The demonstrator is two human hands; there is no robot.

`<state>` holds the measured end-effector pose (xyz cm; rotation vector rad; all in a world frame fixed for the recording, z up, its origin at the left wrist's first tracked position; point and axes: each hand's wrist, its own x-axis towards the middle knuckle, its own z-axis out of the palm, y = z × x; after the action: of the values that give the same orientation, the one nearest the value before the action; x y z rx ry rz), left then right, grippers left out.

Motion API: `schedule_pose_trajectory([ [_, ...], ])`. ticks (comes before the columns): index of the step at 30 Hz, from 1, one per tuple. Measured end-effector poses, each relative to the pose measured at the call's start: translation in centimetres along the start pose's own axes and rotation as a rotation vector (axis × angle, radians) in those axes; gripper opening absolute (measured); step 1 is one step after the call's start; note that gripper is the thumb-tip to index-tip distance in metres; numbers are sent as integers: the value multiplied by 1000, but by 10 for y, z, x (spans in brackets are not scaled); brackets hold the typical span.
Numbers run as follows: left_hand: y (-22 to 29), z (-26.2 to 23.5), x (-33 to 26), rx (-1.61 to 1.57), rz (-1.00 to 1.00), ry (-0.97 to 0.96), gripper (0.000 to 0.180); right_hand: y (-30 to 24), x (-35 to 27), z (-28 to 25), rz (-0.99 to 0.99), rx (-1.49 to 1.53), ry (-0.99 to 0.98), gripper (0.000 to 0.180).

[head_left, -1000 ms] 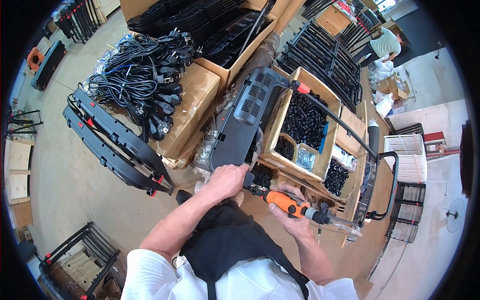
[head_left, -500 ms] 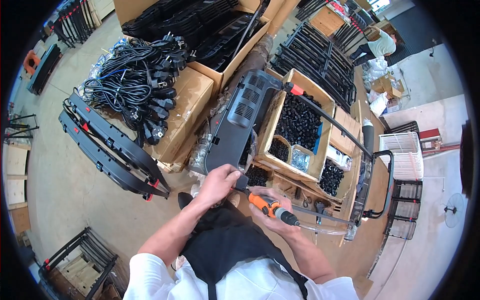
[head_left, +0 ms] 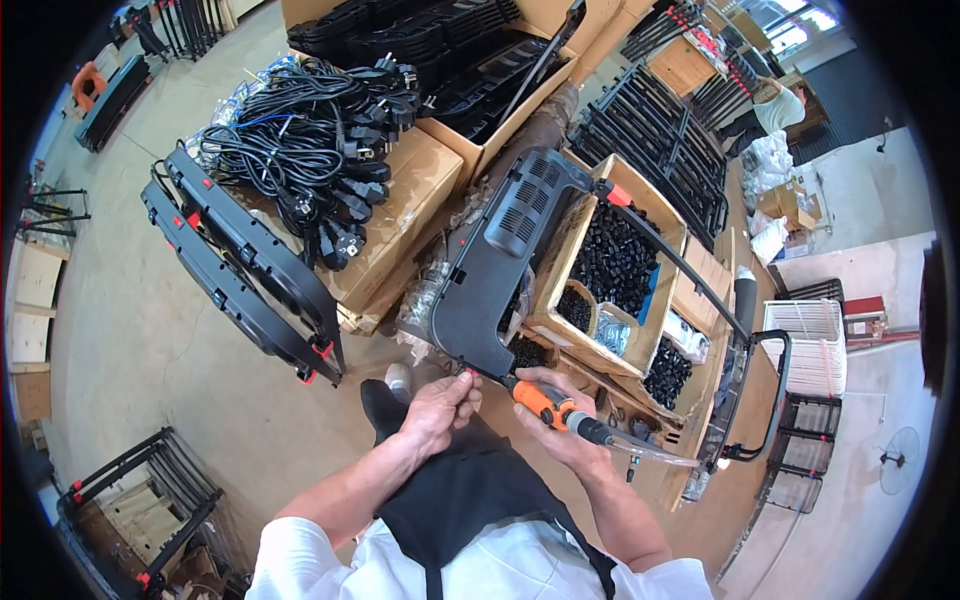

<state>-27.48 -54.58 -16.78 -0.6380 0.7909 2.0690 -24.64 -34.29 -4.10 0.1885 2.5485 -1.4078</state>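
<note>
At the black panel's [head_left: 490, 270] lower edge, left hand [head_left: 437, 410] pinches; right hand [head_left: 560, 425] grips orange screwdriver [head_left: 545, 402].

So my right hand [head_left: 565, 425] now has the orange screwdriver [head_left: 548, 405] swung up, tip at the lower corner of the dark panel [head_left: 495, 270] instead of lying flat off to the right. My left hand [head_left: 440, 410] slid off the panel edge, fingers [head_left: 468, 385] pinching right at the tip.
</note>
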Motion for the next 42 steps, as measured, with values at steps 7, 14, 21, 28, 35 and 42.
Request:
schedule_pose_trajectory([
  [7, -16, 4, 10, -252, -107, 4, 27, 3, -16, 4, -112, 264, 88, 52],
  [14, -8, -1, 8, -406, -150, -107, 28, 4, -11, 13, -193, 331, 62, 49],
  [21, -4, 9, 0, -333, -107, -30, 32, -17, 4, 24, -178, 237, 81, 49],
  [28, -8, -13, -4, -57, 14, -109, 30, -27, 28, 40, -110, 118, 30, 45],
  [35, -2, -26, -6, 90, 37, -106, 22, -28, 37, 46, -169, 15, -20, 36],
  [42, -3, -34, -4, 159, 125, -5, 23, -31, 38, 49, -161, -8, -26, 36],
])
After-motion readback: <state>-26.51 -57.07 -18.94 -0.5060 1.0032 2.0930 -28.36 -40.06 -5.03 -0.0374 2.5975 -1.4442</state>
